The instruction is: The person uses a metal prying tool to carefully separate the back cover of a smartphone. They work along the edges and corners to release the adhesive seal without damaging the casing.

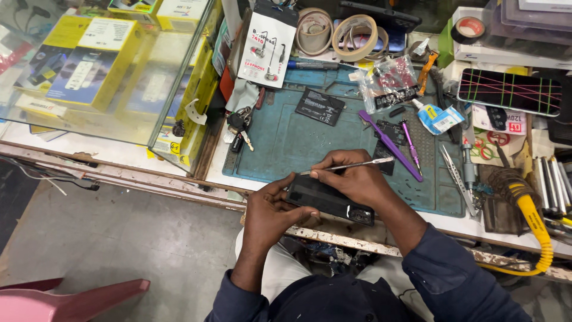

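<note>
Over teal mat, left hand grips glossy black phone; right hand — thin metal pick.

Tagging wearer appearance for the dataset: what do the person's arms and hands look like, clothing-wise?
Both hands are bare: no gloves, rings or watch visible on the left hand or the right hand. Dark navy long sleeves are pushed up, leaving the forearms uncovered. The fabric looks plain, with no markings visible.
</note>
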